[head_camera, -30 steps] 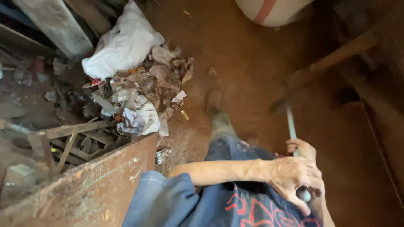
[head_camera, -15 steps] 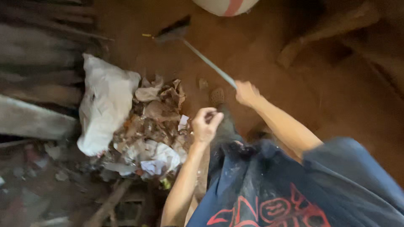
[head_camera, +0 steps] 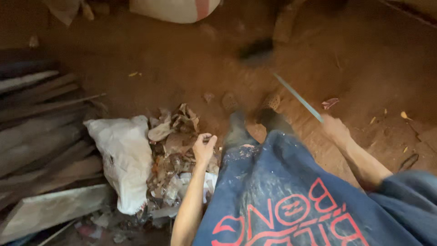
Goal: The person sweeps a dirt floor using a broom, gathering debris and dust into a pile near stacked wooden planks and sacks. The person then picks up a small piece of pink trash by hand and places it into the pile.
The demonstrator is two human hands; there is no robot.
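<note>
My right hand [head_camera: 334,127] grips a thin pale-blue broom handle [head_camera: 298,98] that runs up and left to a dark, blurred broom head [head_camera: 256,49] over the brown dirt floor. My left hand [head_camera: 203,146] hangs loosely curled and holds nothing, just above a pile of dry leaves and scraps of litter [head_camera: 175,150]. A white plastic sack [head_camera: 125,157] lies against the left side of that pile. My blue shirt fills the lower right of the view, and my feet show near the middle.
Weathered planks and boards [head_camera: 41,132] are stacked along the left. A pale sack with a red stripe [head_camera: 175,9] sits at the top edge. Small leaves and a pink scrap [head_camera: 330,103] dot the dirt floor on the right.
The view has swung right. The broom head has moved rightward across the floor, and my right hand has shifted right with the handle. My left hand stays over the litter pile.
</note>
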